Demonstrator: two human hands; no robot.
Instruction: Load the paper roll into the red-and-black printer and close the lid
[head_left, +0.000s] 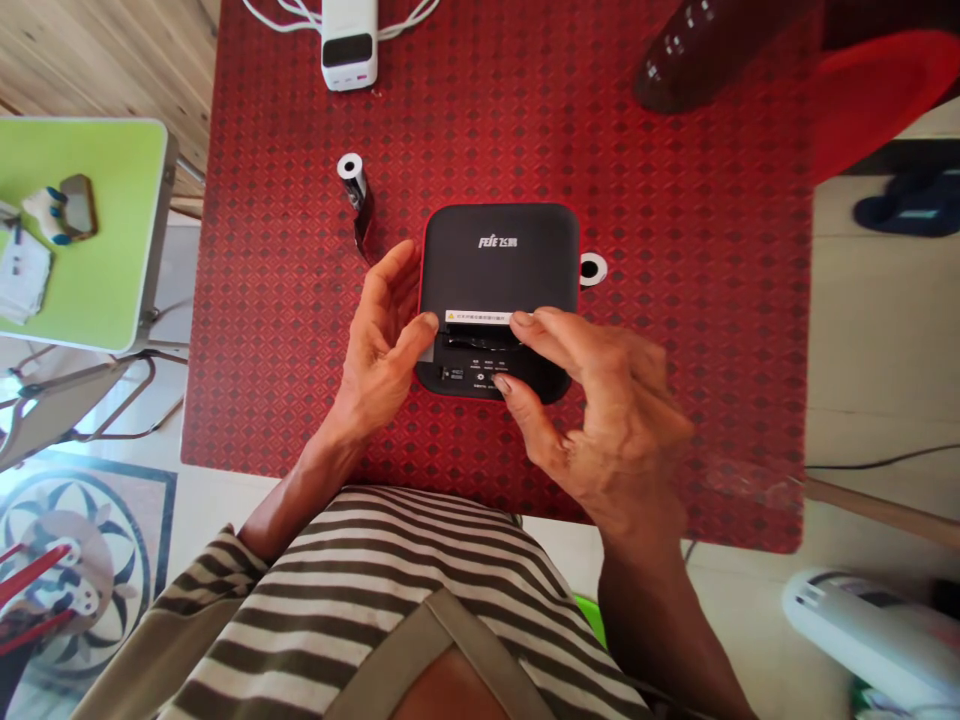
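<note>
A black receipt printer [499, 270] with rounded corners, a white logo and a red edge lies on the table in front of me. My left hand [386, 340] grips its left side, thumb on the top near the white label strip [476, 317] and fingers along the side. Over the printer's near right part is my right hand [592, 390], its index fingertip at the strip's right end and its thumb by the small buttons. Those two fingers are apart, with nothing visible between them. Below the strip runs a dark paper slot [480, 341], partly covered by the right hand.
The red patterned table [270, 350] also holds a paper roll [351, 180] with a dark loose end, another roll [593, 269] right of the printer, and a white power bank [349, 50] with cables. A dark bottle [675, 70] is far right; a green table [112, 230] adjoins at left.
</note>
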